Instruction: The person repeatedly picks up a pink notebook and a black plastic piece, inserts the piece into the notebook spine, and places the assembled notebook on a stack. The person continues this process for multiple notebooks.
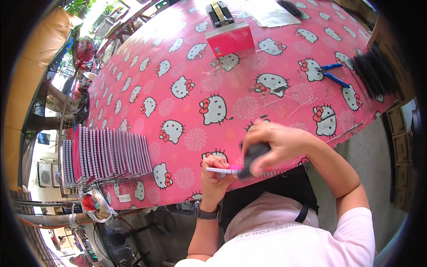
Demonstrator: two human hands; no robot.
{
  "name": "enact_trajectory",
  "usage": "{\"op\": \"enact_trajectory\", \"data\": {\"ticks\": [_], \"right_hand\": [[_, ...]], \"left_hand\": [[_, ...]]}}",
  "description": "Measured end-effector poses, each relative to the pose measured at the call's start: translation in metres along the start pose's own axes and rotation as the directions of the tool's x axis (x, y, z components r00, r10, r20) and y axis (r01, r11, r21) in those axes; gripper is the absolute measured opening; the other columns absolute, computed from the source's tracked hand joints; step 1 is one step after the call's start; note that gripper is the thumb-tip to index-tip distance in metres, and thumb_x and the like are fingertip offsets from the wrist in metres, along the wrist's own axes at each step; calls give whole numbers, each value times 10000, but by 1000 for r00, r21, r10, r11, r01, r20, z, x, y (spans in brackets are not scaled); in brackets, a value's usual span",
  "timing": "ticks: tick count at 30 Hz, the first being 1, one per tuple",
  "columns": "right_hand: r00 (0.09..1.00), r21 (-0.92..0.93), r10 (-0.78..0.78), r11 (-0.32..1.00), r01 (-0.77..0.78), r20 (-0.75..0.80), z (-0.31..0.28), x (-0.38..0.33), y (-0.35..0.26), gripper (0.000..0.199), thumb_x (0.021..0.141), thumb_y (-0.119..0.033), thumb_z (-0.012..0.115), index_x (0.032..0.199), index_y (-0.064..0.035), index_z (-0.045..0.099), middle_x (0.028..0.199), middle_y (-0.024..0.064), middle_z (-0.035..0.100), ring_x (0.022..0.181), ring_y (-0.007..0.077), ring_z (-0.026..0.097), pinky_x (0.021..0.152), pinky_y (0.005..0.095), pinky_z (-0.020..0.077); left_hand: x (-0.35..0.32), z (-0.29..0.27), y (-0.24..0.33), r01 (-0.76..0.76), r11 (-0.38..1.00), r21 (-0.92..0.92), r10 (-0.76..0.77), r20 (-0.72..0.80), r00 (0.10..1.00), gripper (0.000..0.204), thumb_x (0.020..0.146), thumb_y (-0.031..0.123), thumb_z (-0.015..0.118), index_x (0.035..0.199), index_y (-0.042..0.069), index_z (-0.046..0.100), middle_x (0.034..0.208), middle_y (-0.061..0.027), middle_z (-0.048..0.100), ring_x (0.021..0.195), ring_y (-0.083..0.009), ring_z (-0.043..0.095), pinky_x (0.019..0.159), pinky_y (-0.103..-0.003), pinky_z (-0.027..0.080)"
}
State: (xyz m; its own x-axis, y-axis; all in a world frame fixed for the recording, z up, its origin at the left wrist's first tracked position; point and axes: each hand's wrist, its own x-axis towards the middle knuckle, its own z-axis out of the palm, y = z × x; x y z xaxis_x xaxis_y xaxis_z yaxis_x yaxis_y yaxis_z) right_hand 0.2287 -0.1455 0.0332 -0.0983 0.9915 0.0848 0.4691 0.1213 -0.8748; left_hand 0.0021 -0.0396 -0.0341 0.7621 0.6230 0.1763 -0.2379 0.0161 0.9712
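Note:
Low in the middle, at the table's near edge, my left hand (214,179) pinches a thin notebook (222,170) with white page edges and some pink showing. My right hand (278,142) is closed round a dark grey, blocky tool (255,156), slightly blurred, whose lower end meets the notebook's right side. A long black spiral coil (287,171) stretches rightward from beneath that tool, along the table edge. Whether its left end is threaded into the notebook is hidden by the tool and my fingers.
Spiral-bound notebooks (111,153) stand stacked at the left. Blue-handled pliers (336,74) and a bundle of black coils (374,71) lie at the right. Pink notebooks (231,41) sit far back beside a tape dispenser (219,14). A fan (116,240) stands below left.

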Motion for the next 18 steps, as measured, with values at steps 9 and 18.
{"op": "enact_trajectory", "data": {"ticks": [9, 18], "right_hand": [[981, -304, 166, 933, -190, -103, -3, 18, -7, 593, 663, -574, 768, 955, -64, 685, 996, 108, 621, 1011, 276, 518, 900, 405, 406], [998, -15, -32, 999, 31, -50, 8, 21, -13, 593, 634, -539, 799, 930, -43, 665, 1049, 126, 619, 1033, 305, 509, 880, 412, 436]], "left_hand": [[-3, 0, -1, -4, 1000, -6, 4, 12, 1000, 493, 676, -94, 775, 954, 103, 419, 940, -36, 455, 896, -149, 483, 833, -279, 426], [1, 2, 3, -34, 996, 84, 36, -16, 999, 512, 668, 26, 838, 950, 112, 420, 905, -16, 451, 863, -138, 473, 836, -288, 418]]}}
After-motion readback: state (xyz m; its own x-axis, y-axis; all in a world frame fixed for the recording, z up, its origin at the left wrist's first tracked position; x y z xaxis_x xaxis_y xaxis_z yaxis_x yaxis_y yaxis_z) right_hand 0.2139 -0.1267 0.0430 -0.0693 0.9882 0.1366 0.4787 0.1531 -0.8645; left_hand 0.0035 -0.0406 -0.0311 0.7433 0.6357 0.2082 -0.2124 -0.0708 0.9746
